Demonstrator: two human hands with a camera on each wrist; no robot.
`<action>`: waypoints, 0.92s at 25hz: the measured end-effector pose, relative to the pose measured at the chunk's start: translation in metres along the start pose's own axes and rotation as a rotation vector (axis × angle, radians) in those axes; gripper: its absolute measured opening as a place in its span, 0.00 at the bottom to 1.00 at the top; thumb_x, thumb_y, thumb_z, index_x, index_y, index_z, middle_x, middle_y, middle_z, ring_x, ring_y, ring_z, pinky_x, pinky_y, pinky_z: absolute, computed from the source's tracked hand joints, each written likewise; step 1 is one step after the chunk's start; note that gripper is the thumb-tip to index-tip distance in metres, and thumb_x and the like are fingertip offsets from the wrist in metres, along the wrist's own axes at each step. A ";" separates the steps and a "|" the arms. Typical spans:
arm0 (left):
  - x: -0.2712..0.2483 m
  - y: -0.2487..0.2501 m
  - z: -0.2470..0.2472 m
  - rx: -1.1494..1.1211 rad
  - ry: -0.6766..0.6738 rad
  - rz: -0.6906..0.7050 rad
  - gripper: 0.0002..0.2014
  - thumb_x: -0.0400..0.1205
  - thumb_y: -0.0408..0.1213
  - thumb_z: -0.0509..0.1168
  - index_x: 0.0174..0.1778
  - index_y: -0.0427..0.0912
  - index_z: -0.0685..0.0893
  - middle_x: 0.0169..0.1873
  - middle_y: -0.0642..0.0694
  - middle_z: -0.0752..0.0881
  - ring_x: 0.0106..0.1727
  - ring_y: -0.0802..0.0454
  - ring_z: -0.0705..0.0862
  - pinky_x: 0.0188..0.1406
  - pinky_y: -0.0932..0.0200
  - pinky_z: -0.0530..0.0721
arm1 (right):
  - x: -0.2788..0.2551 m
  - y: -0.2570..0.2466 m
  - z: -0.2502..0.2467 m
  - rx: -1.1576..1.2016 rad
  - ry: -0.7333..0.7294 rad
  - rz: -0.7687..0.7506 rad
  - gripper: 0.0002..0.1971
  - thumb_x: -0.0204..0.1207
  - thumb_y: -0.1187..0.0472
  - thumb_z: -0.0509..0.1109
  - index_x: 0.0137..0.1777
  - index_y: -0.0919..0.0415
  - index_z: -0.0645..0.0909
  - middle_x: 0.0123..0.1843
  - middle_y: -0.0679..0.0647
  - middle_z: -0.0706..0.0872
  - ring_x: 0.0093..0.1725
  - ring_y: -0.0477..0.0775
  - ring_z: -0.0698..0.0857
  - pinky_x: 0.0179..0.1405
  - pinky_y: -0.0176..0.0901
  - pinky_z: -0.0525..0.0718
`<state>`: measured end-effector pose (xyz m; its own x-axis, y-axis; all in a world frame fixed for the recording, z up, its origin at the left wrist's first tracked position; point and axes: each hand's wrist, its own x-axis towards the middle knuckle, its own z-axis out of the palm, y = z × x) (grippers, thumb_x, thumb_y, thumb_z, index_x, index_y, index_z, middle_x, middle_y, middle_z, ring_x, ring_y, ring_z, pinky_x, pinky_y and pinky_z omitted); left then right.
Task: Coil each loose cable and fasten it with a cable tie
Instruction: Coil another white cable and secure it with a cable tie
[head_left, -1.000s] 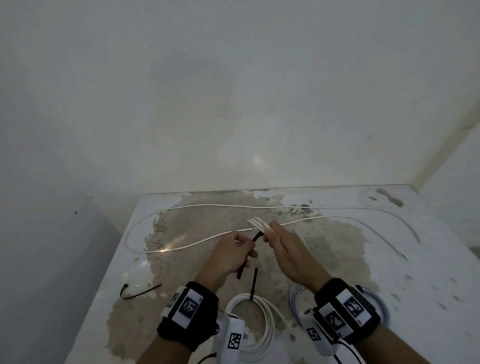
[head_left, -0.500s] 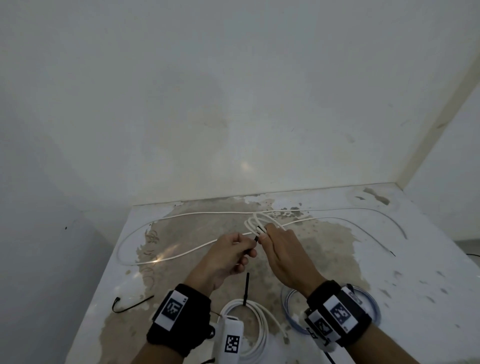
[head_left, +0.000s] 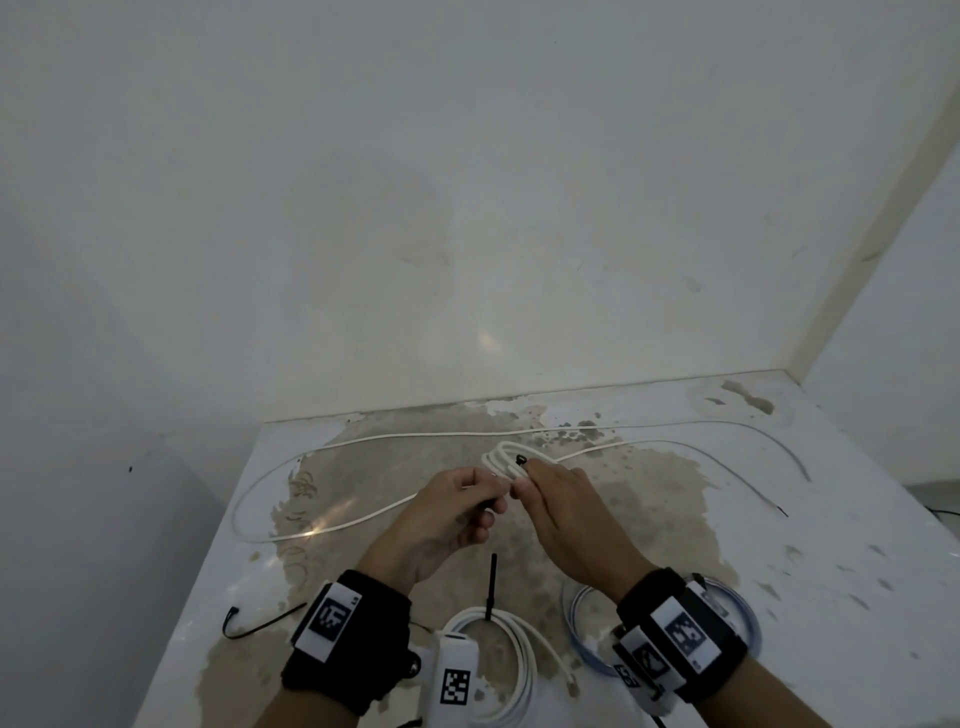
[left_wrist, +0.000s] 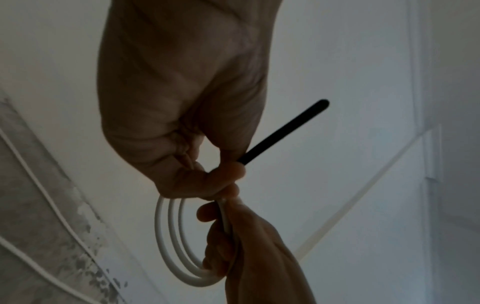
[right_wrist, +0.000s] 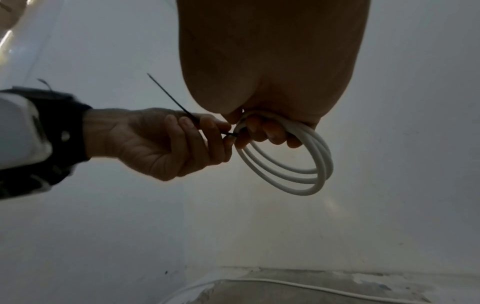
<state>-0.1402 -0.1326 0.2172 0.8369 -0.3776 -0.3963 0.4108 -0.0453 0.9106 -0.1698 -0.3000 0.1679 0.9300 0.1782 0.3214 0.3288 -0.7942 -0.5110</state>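
Note:
A small coil of white cable (head_left: 500, 456) is held up over the middle of the table. My right hand (head_left: 522, 475) grips it, with the fingers curled through the loops of the coil (right_wrist: 285, 164). My left hand (head_left: 496, 493) pinches a black cable tie (left_wrist: 283, 133) right where it meets the coil. In the left wrist view the tie's free end sticks out up and to the right. In the right wrist view the tie (right_wrist: 179, 105) runs from the coil through the left fingers. A small dark piece shows on top of the coil.
A long loose white cable (head_left: 363, 519) snakes across the stained table (head_left: 805, 571) behind my hands. At the near edge lie a tied white coil (head_left: 519, 654) and a bluish coil (head_left: 579, 644) under my right wrist. A spare black tie (head_left: 260, 626) lies near left. Walls close in behind and on the right.
My left hand has closed in on the right hand. The tie's long end no longer hangs below the left fist. The coil has turned so its loops show.

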 end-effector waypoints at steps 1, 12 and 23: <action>0.000 -0.001 -0.001 -0.031 -0.016 0.000 0.06 0.83 0.38 0.69 0.46 0.38 0.83 0.29 0.49 0.83 0.23 0.60 0.75 0.21 0.69 0.76 | 0.002 -0.001 -0.002 0.040 -0.020 0.023 0.16 0.91 0.51 0.48 0.50 0.53 0.75 0.43 0.47 0.81 0.41 0.47 0.73 0.48 0.48 0.70; 0.014 -0.001 0.006 -0.152 0.098 -0.128 0.11 0.84 0.40 0.67 0.39 0.38 0.83 0.21 0.51 0.77 0.18 0.61 0.72 0.16 0.71 0.74 | 0.006 -0.014 -0.007 0.449 -0.031 0.111 0.15 0.90 0.60 0.54 0.61 0.56 0.83 0.42 0.44 0.87 0.41 0.45 0.83 0.42 0.42 0.76; 0.015 -0.001 0.008 -0.191 0.084 -0.168 0.11 0.84 0.39 0.65 0.57 0.37 0.85 0.21 0.52 0.76 0.19 0.62 0.72 0.17 0.71 0.73 | 0.006 -0.013 0.001 0.611 0.106 0.204 0.15 0.82 0.62 0.72 0.68 0.56 0.85 0.52 0.44 0.88 0.39 0.26 0.81 0.41 0.23 0.75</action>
<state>-0.1309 -0.1458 0.2115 0.7753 -0.3010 -0.5553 0.6002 0.0773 0.7961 -0.1681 -0.2882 0.1757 0.9727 -0.0241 0.2307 0.2104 -0.3270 -0.9213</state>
